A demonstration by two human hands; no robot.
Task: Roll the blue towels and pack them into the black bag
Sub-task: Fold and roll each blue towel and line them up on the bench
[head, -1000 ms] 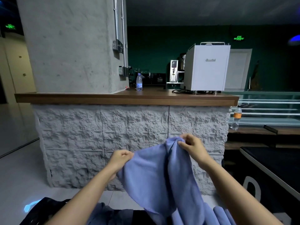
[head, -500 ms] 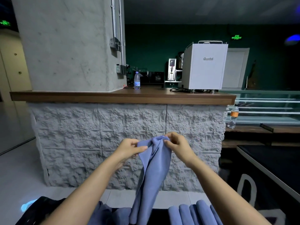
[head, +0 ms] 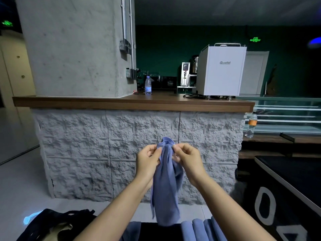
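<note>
A blue towel (head: 165,185) hangs folded lengthwise in the air in front of the stone counter. My left hand (head: 147,160) pinches its top edge from the left, and my right hand (head: 188,158) pinches the same edge from the right, the two hands close together. Below, at the bottom edge, several rolled blue towels (head: 202,229) lie side by side, with another blue towel (head: 132,230) to their left. The black bag (head: 52,223) lies crumpled at the bottom left, partly behind my left forearm.
A stone-faced counter with a wooden top (head: 132,102) stands straight ahead, carrying a water bottle (head: 148,85) and a white machine (head: 221,70). A black table (head: 291,180) fills the right side. Grey floor lies open to the left.
My hands have drawn together, gathering the spread towel into a narrow hanging fold. The towel's lower end has lifted off the pile below.
</note>
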